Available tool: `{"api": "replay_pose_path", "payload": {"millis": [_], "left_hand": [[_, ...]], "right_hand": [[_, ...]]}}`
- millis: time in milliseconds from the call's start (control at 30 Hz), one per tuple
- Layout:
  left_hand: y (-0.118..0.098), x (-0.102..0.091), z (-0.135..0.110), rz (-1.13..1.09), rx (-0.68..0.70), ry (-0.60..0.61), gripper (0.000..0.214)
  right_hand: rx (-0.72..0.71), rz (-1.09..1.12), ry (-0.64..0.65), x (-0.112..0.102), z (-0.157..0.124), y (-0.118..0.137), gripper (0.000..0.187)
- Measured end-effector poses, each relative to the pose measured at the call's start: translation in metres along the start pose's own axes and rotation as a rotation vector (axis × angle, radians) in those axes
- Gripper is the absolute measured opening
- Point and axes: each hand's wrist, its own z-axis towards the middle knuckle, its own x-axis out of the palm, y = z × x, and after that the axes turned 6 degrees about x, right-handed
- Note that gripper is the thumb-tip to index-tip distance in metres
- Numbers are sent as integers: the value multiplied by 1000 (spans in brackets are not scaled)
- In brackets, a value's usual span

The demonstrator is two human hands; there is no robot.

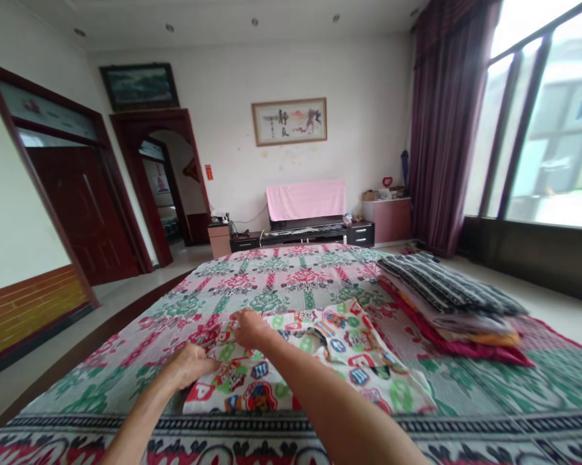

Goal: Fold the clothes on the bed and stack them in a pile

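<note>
A white garment [349,342] with a colourful cartoon print lies spread on the patterned bedspread in front of me. What looks like its neck opening shows near the middle, and its lower edge runs close to the dark border of the bedspread. My left hand [191,366] is at the garment's left edge, fingers closed on the cloth. Farther up, my right hand [250,328] reaches across to the upper left corner, its fingers curled and pinching the fabric there. My right forearm hides part of the garment's middle. The fingertips of both hands are partly hidden.
A stack of folded clothes [450,290], black-and-white patterned on top, sits at the right of the bed. The flowered bedspread [271,281] covers the bed. Beyond it stand a low cabinet [361,234] and a pink cloth [306,200]. Purple curtains [446,129] hang beside the window.
</note>
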Motion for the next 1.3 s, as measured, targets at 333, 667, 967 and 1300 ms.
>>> {"api": "replay_pose_path", "payload": {"millis": [333, 667, 967, 1300], "left_hand": [[-5, -1, -5, 100, 13, 26, 34], [-9, -15, -20, 90, -3, 176, 38], [-50, -33, -46, -301, 150, 241, 28], [-115, 29, -60, -534, 201, 274, 36]], "right_hand": [[202, 94, 37, 9, 20, 2, 43], [214, 446, -2, 10, 20, -14, 28], [227, 945, 80, -40, -6, -49, 13], [348, 1110, 70, -52, -42, -98, 17]]}}
